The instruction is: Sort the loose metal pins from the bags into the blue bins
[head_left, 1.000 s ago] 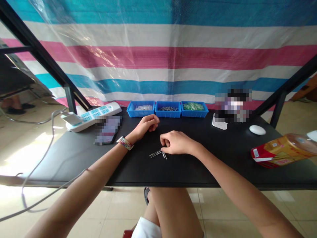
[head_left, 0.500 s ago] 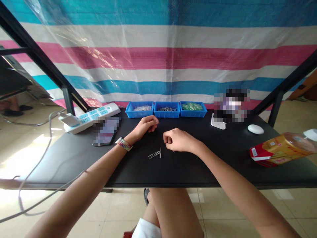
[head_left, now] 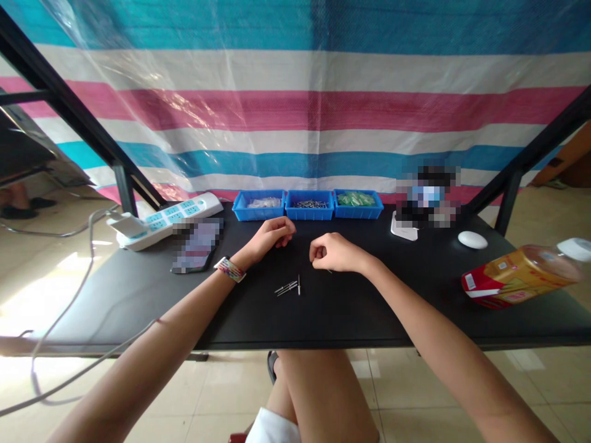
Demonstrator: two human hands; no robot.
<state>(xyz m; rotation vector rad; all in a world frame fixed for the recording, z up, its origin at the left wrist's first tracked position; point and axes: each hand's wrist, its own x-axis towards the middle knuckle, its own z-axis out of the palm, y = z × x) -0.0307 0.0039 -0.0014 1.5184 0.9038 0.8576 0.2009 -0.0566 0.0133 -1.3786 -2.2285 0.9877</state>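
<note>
A cluster of slim silver metal pins (head_left: 287, 287) is lying on the black flat-topped desk (head_left: 351, 323), on the near side of the middle blue rectangular plastic bin (head_left: 309, 213). Its long axes are running crosswise on a slant, the right-hand ends sitting slightly closer to the bin. One separate silver metal pin (head_left: 299, 285) is lying just beside the cluster's right end; its long axis is running toward the bin, the thin end pointing that way and the thicker end facing the person.

The bare right hand (head_left: 338, 253) is curling its fingers toward the thumb, to the near right of the bin. A sliver of metal (head_left: 329, 271) is showing below it; whether the hand is gripping this cannot be determined. The bare left hand (head_left: 272, 237) is loosely curling near the bin's left front corner; whether it is enclosing anything cannot be told.

Compared with one second earlier, the right hand, then at the pins, is now standing clear of them and closer to the bin. The cluster is keeping its slant, and the left hand is holding its position.
</note>
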